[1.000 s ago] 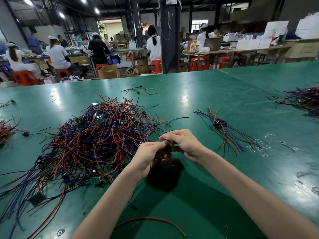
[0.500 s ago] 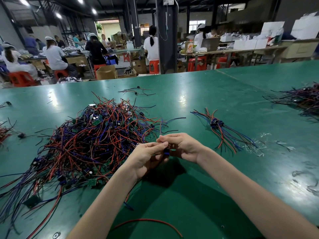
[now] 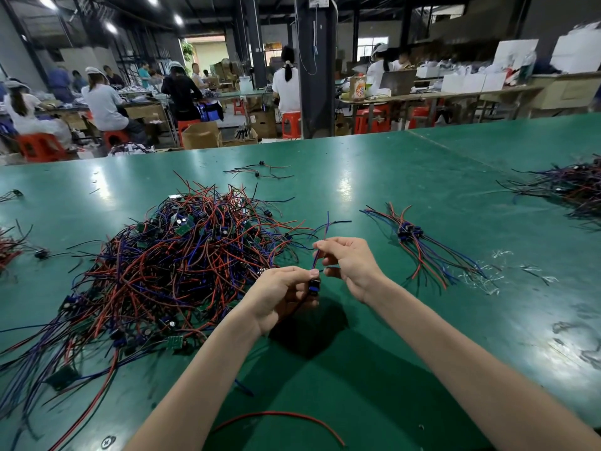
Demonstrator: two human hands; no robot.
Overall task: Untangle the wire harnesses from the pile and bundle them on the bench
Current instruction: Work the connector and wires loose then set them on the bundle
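One wire harness [image 3: 316, 259] was held up just above the bench [image 3: 390, 177], in front of the person and just right of the pile [image 3: 175, 265]. The left hand [image 3: 276, 294] gripped its small black-and-blue plug [image 3: 313, 284] between curled fingers and thumb. The right hand [image 3: 351, 260] pinched its blue and red wires a little higher, between thumb and forefinger. The wire tips stood out above the right hand, pointing away from the person. The two hands were near each other but apart, joined only by the wires.

Left of the hands lay the pile, a big tangle of red, blue and black wires with small green circuit boards [image 3: 175, 341] in it. Its near edge ran up beside the left wrist. Right of the hands, apart from them, a small bundle [image 3: 411, 232] lay flat, its plugs gathered together and its wires fanned toward the near right. Bits of clear plastic [image 3: 484, 281] lay just beyond its wire ends. A single red wire [image 3: 279, 414] curved on the green bench between the forearms. A few loose wires [image 3: 260, 170] lay past the pile, a second tangle [image 3: 572, 190] sat at the far right edge, and more red wires [image 3: 8, 252] at the left edge. Behind the bench, people [image 3: 104, 105] sat on red stools [image 3: 39, 146] at other tables.
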